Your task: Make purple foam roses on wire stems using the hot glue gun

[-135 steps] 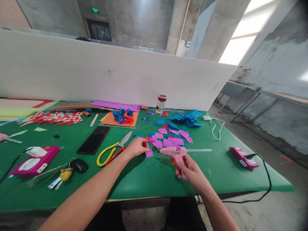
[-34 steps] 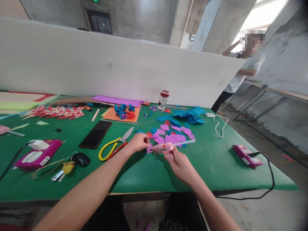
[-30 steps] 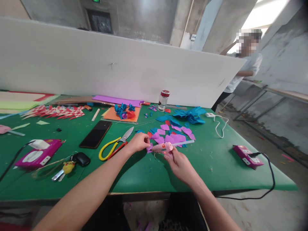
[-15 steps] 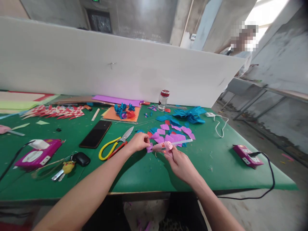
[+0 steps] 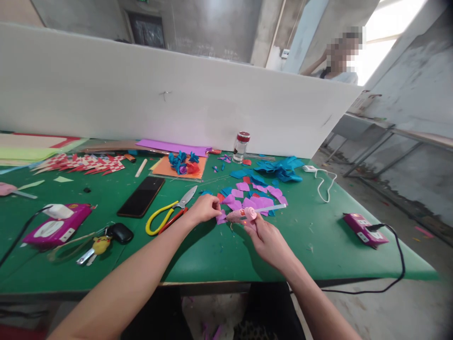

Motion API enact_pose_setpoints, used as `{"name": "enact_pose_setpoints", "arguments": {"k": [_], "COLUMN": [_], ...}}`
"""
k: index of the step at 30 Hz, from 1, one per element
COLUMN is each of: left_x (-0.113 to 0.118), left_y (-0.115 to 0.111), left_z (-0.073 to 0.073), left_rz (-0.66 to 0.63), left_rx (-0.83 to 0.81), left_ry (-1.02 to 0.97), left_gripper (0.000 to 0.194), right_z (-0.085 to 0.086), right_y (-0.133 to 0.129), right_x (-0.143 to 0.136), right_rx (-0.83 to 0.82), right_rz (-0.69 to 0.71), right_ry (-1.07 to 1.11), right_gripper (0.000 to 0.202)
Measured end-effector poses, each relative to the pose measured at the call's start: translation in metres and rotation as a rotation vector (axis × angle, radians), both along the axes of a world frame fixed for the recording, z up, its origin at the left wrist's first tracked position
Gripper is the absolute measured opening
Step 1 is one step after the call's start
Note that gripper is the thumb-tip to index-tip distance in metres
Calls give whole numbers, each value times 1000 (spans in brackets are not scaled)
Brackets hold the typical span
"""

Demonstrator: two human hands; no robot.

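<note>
My right hand [image 5: 267,234] is closed round a pink glue gun [image 5: 244,215], which has a clear glue stick [image 5: 271,208] poking out of its back. The gun's nozzle points left, at a small purple paper petal [image 5: 221,217]. My left hand [image 5: 207,209] pinches that petal by its edge between thumb and fingertips, just above the green table. Right behind both hands lie loose purple petals [image 5: 262,204], mixed with blue and red pieces. Scissors [image 5: 170,212] with yellow and red handles lie beside my left wrist, blades pointing away.
A black phone [image 5: 140,197], keys [image 5: 102,245] and a purple power strip [image 5: 58,225] lie at left. Crumpled blue paper [image 5: 279,168] and a red-lidded jar [image 5: 241,147] are behind. Another power strip [image 5: 365,229] sits at right. A person [image 5: 341,61] is beyond the white partition [image 5: 141,94].
The glue gun has shifted very slightly right, its nozzle still by the petal. My left hand keeps its pinch. Beyond the partition, the person has moved left and raised an arm.
</note>
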State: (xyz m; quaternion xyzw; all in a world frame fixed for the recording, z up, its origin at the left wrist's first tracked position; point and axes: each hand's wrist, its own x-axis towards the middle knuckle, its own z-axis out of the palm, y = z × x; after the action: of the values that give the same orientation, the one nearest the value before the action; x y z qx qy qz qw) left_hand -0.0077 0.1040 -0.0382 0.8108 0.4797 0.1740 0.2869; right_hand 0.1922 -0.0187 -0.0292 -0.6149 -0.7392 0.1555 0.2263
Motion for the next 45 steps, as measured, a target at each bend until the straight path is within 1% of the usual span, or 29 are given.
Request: {"name": "enact_pose_setpoints", "arguments": {"k": [5,9,13,18,23,29,37,45], "left_x": [-1,-1,0,0,1,1,0,0], "left_y": [1,1,0,0,0,-1,0,0], "left_z": [-1,-1,0,0,0,1,0,0], "left_rz": [-7,-11,-9,-3,0,9,-2,6], "left_rx": [10,11,2,-8,-4,-15,-6,-4], "left_ry": [-5,-7,-13,-7,-5,-6,-1,2], "left_gripper": [4,4,4,5,4,3,4,5], "right_z": [-3,-2,1,-2,-4,-2,-1,-1], "right_y": [0,-2,-3,0,2,1,2,2], "right_x": [2,4,1,-5,-6,-4,-2,2], "right_rx": [-9,23,46,63,36,39,-3,1], "right_rz": [-11,-28,-3,22,30,17,0,-20], "right_ry": [16,21,26,-5,-21,-23,2,7], "right_gripper": [32,30,31,32,30,37,32,32]}}
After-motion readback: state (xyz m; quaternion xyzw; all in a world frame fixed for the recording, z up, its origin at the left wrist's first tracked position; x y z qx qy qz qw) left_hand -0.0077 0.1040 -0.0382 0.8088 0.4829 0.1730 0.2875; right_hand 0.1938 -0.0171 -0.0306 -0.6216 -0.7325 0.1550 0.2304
